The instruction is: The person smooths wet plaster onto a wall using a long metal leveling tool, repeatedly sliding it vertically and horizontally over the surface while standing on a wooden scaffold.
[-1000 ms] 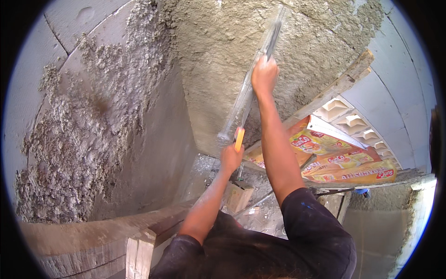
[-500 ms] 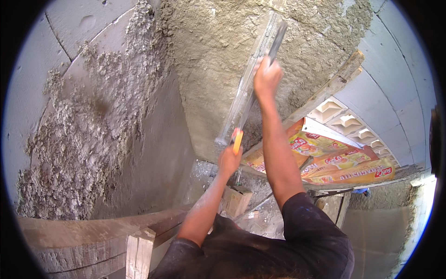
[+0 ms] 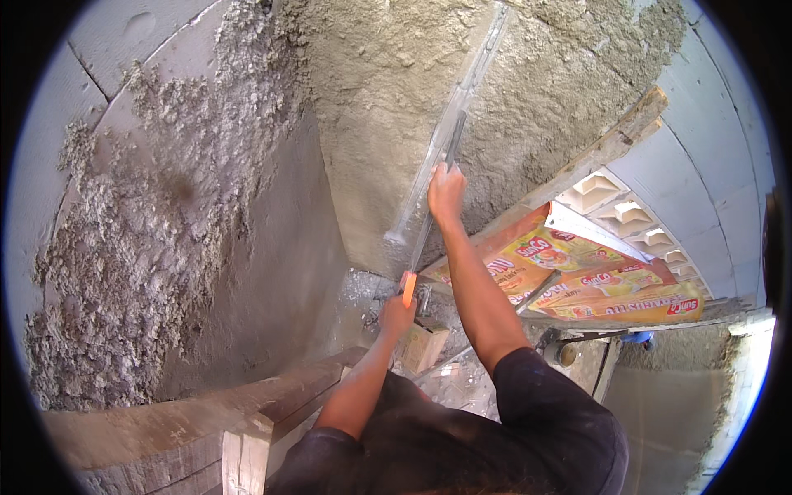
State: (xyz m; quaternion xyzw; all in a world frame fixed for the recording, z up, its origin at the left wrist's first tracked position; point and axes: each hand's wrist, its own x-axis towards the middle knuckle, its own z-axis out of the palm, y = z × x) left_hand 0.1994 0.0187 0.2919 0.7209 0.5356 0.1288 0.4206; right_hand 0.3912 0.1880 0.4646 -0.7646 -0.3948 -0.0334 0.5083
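My left hand (image 3: 398, 315) is closed at the lower end of a long, narrow metal straightedge (image 3: 423, 241), where an orange end piece (image 3: 409, 289) shows. Farther up the same bar, my right hand (image 3: 446, 194) wraps round it. The straightedge slants up the wall beside a pale metal guide strip (image 3: 470, 82) that is set in rough wet plaster (image 3: 379, 99). Its upper end lies close to the strip; whether the two touch I cannot tell.
Lumpy plaster (image 3: 157, 214) covers the left wall above a smoother patch (image 3: 280, 264). Wooden planks (image 3: 190, 412) run at lower left. To the right are a wooden batten (image 3: 610, 144), printed orange sheeting (image 3: 577, 280) and hollow blocks (image 3: 623, 214). A cardboard box (image 3: 423, 345) stands below.
Both hands and the straightedge have moved down along the guide strip, slightly to the left. My grip on the bar stays closed, and the view has shifted a little.
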